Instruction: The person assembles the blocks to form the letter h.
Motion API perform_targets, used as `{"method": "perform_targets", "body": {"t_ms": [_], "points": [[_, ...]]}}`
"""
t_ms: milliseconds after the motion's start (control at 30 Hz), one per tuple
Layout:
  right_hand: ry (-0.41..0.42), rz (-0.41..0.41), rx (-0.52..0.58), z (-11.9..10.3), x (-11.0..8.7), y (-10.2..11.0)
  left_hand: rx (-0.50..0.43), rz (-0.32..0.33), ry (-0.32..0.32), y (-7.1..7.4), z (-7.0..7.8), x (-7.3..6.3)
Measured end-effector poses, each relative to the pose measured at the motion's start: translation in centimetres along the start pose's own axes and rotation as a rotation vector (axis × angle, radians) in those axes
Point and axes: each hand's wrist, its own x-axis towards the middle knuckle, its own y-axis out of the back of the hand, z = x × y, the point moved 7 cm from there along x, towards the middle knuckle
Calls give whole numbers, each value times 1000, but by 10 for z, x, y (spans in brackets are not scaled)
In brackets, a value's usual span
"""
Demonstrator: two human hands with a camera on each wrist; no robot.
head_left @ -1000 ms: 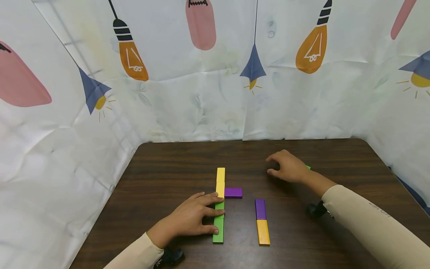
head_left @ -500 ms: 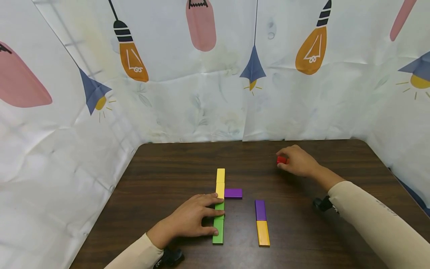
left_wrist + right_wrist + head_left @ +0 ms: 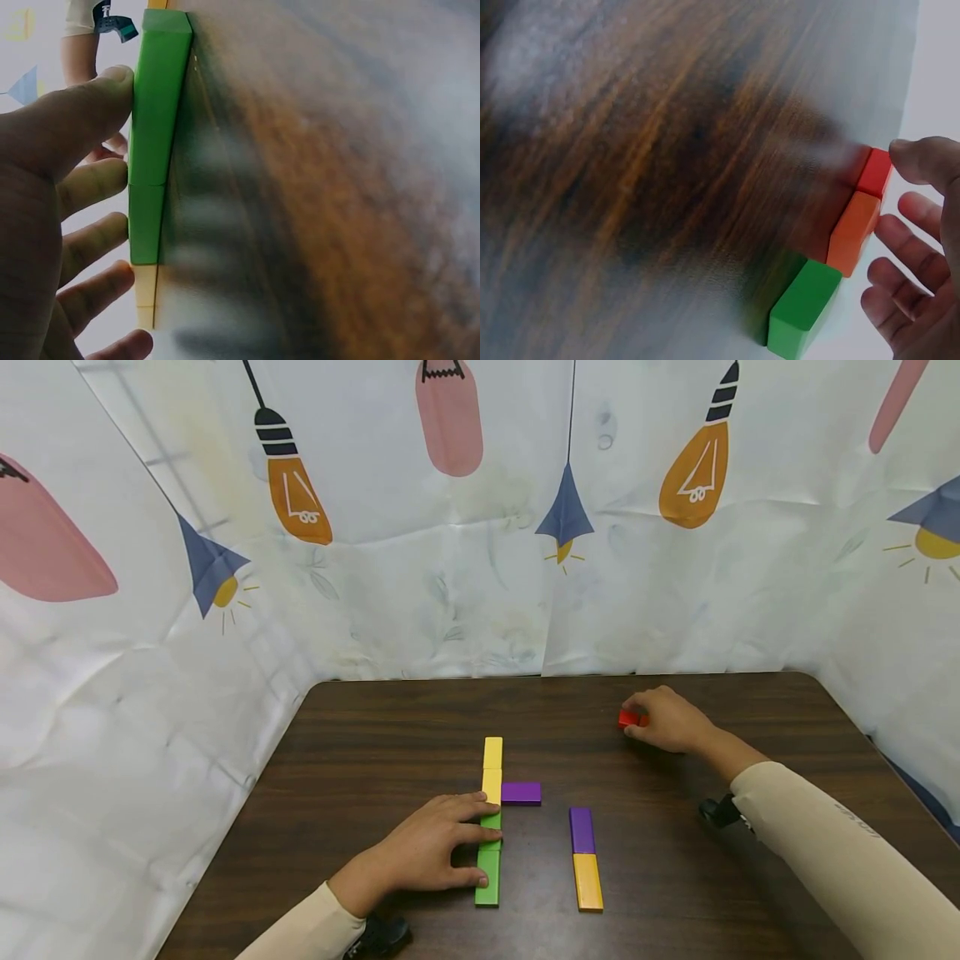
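My left hand (image 3: 427,843) lies with spread fingers on two green blocks (image 3: 487,885), set end to end below two yellow blocks (image 3: 492,760). In the left wrist view, its thumb and fingertips touch the edge of the green blocks (image 3: 157,112). At the far right, my right hand (image 3: 663,718) is at a red block (image 3: 628,718), thumb and index finger on either side. The right wrist view shows its thumb at the red block (image 3: 875,171), fingers loosely bent beside an orange-red block (image 3: 853,232). A green block (image 3: 804,307) stands close by, hidden in the head view.
A purple block (image 3: 521,793) juts right from the yellow ones. Right of it, another purple block (image 3: 582,830) lies end to end with an orange block (image 3: 588,882) on the dark wooden table (image 3: 390,718). A white printed cloth (image 3: 450,593) hangs behind.
My right hand has moved slightly right and away from me. Red now shows between its thumb and index finger, and the green bit by its wrist is hidden. The left hand stays put.
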Motion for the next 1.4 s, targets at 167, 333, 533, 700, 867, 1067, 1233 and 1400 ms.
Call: {"method": "perform_targets", "body": {"t_ms": [167, 333, 533, 700, 867, 1067, 1233, 1400], "points": [[-9, -8, -9, 3, 2, -4, -2, -5, 19, 0, 0, 0], [-8, -13, -15, 4, 4, -6, -20, -10, 51, 0, -1, 1], [-20, -19, -16, 3, 4, -3, -11, -15, 59, 1, -2, 2], [-28, -21, -16, 3, 4, -2, -9, -4, 47, 2, -2, 2], [-20, -14, -18, 4, 4, -2, -13, -1, 47, 2, -2, 2], [-11, -2, -9, 5, 5, -4, -14, -7, 56, 2, -2, 1], [1, 13, 6, 2, 3, -2, -14, 4, 51, 2, -1, 1], [23, 20, 22, -3, 1, -2, -12, 8, 48, 2, -2, 1]]}}
